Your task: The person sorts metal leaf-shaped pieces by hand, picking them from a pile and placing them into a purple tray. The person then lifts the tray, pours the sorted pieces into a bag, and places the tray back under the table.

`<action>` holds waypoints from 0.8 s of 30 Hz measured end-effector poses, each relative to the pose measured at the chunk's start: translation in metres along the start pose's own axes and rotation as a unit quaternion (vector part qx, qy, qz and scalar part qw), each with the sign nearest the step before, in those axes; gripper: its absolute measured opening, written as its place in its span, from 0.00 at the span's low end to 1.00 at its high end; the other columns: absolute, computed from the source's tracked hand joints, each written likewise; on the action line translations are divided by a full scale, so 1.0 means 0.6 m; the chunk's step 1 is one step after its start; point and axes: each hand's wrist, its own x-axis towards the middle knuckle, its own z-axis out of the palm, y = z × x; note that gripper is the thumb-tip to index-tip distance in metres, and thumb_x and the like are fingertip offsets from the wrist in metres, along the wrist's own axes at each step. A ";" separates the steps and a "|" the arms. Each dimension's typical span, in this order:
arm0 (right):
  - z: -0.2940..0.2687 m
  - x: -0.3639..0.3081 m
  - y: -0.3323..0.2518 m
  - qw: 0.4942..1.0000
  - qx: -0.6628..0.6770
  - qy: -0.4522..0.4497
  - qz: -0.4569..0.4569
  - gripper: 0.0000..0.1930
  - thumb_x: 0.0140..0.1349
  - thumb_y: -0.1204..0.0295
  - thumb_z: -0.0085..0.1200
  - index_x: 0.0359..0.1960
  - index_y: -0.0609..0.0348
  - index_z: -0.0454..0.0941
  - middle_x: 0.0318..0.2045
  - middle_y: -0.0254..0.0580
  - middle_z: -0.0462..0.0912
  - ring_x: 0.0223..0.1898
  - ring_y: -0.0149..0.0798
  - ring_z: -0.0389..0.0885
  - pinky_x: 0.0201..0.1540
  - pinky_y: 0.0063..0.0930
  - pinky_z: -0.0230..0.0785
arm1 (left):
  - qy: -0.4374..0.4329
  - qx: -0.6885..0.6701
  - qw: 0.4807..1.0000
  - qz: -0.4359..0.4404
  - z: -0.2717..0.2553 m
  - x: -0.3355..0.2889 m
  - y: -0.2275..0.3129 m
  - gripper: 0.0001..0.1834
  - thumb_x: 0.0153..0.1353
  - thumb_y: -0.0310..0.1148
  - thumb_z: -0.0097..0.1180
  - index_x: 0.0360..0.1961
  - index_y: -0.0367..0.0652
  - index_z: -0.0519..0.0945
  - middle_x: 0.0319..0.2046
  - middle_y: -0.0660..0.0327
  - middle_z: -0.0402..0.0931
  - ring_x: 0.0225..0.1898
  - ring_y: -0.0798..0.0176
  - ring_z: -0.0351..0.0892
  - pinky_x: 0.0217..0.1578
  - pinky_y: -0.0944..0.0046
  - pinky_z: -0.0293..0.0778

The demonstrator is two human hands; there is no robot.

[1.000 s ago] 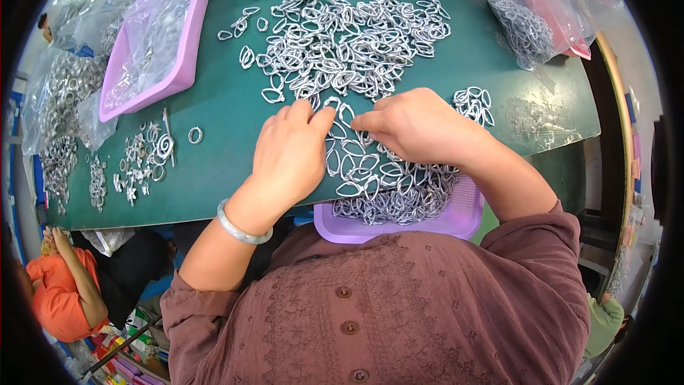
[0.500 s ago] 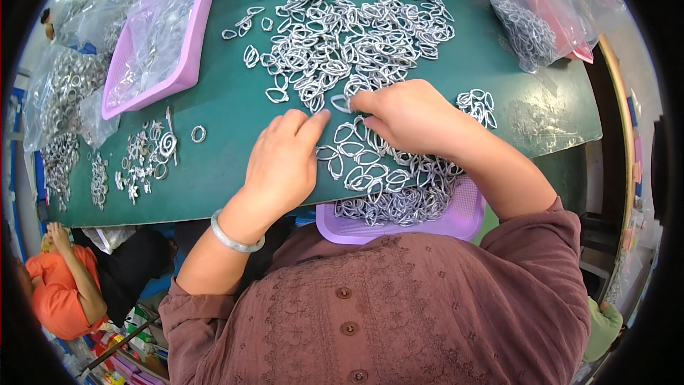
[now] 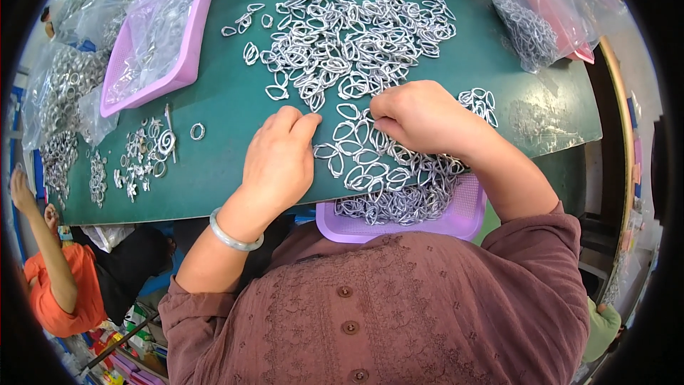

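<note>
On green table [image 3: 221,150], right hand [image 3: 417,117] over silver loops [image 3: 371,177]

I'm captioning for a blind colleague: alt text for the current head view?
A person's left hand is beside and right hand over silver oval rings on a green table; a larger pile lies beyond; a purple basket holds more.

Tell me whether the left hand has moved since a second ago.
Yes: the left hand has shifted leftward, closer to the lone round ring.
</note>
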 end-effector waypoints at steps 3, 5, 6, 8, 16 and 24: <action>-0.001 -0.006 0.002 1.000 0.007 -0.003 -0.011 0.05 0.57 0.70 0.56 0.29 0.58 0.77 0.27 0.45 0.80 0.33 0.53 0.80 0.36 0.45 0.72 | -0.009 0.016 1.000 -0.008 -0.002 0.001 0.004 0.20 0.56 0.19 0.51 0.51 0.39 0.76 0.35 0.52 0.70 0.37 0.47 0.74 0.38 0.52 0.72; -0.004 -0.007 0.002 1.000 0.002 -0.020 -0.021 0.05 0.57 0.70 0.57 0.31 0.58 0.77 0.28 0.44 0.80 0.32 0.52 0.80 0.35 0.44 0.71 | -0.019 0.031 0.999 -0.009 -0.001 0.001 0.004 0.20 0.56 0.19 0.51 0.52 0.39 0.76 0.35 0.52 0.70 0.36 0.47 0.74 0.38 0.52 0.72; -0.011 -0.006 0.001 0.999 -0.004 -0.035 -0.025 0.06 0.57 0.70 0.57 0.32 0.57 0.78 0.28 0.44 0.81 0.33 0.52 0.80 0.35 0.44 0.72 | -0.024 0.038 0.999 -0.008 0.001 0.001 0.003 0.20 0.56 0.20 0.52 0.52 0.39 0.76 0.35 0.52 0.70 0.36 0.47 0.74 0.38 0.52 0.72; -0.013 -0.004 -0.002 0.999 -0.004 -0.029 -0.027 0.06 0.57 0.70 0.58 0.34 0.57 0.78 0.30 0.44 0.81 0.33 0.52 0.81 0.36 0.43 0.72 | -0.029 0.047 0.998 -0.009 0.002 0.002 0.003 0.20 0.57 0.20 0.52 0.52 0.39 0.76 0.35 0.52 0.69 0.36 0.47 0.74 0.37 0.51 0.72; -0.001 0.006 -0.013 0.999 0.016 -0.022 -0.035 0.06 0.59 0.69 0.54 0.34 0.55 0.79 0.27 0.47 0.82 0.34 0.52 0.82 0.38 0.46 0.74 | -0.039 0.015 0.999 -0.027 -0.006 0.001 0.007 0.17 0.57 0.20 0.51 0.48 0.40 0.77 0.35 0.53 0.70 0.37 0.46 0.75 0.38 0.52 0.72; 0.006 0.012 -0.012 0.998 0.031 0.017 -0.042 0.06 0.58 0.69 0.55 0.30 0.57 0.78 0.27 0.45 0.81 0.34 0.52 0.82 0.38 0.45 0.74 | 0.004 -0.026 1.000 0.013 -0.002 -0.008 0.001 0.10 0.54 0.19 0.55 0.38 0.40 0.78 0.37 0.57 0.74 0.38 0.49 0.75 0.40 0.55 0.73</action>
